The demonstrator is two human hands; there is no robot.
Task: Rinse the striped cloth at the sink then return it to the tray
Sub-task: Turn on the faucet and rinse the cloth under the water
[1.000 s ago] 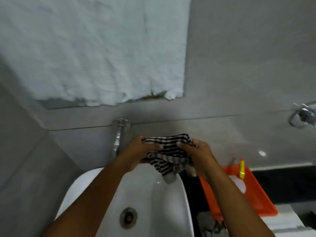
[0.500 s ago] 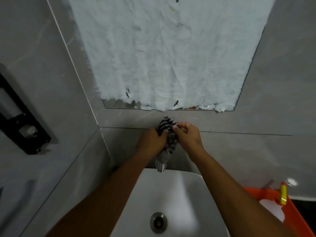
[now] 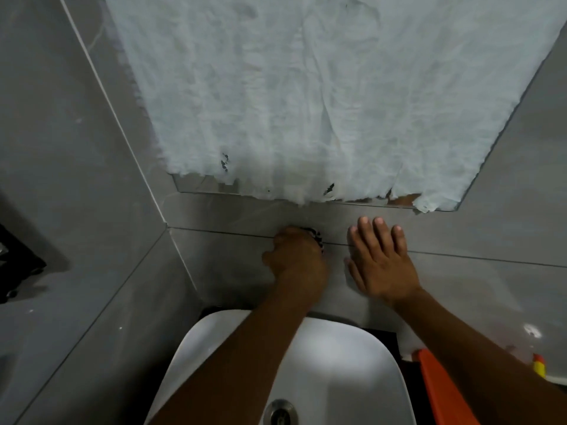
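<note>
My left hand [image 3: 296, 256] is clenched around the black-and-white striped cloth [image 3: 316, 235], held up against the grey wall above the white sink [image 3: 362, 357]. Only a small bunched bit of the cloth shows past my knuckles. My right hand [image 3: 379, 259] is open with fingers spread, flat near the wall just right of the cloth, and holds nothing. The orange tray [image 3: 441, 388] lies at the lower right beside the sink, partly hidden by my right forearm. The tap is hidden behind my left hand and arm.
A mirror covered with white torn paper [image 3: 322, 96] hangs on the wall above. The sink drain [image 3: 280, 414] shows at the bottom. A yellow object [image 3: 540, 365] stands by the tray. A black fixture [image 3: 18, 265] sits on the left wall.
My right hand has let go of the cloth and opened to the right. The cloth is now bunched in my left hand alone. The camera has tilted further up.
</note>
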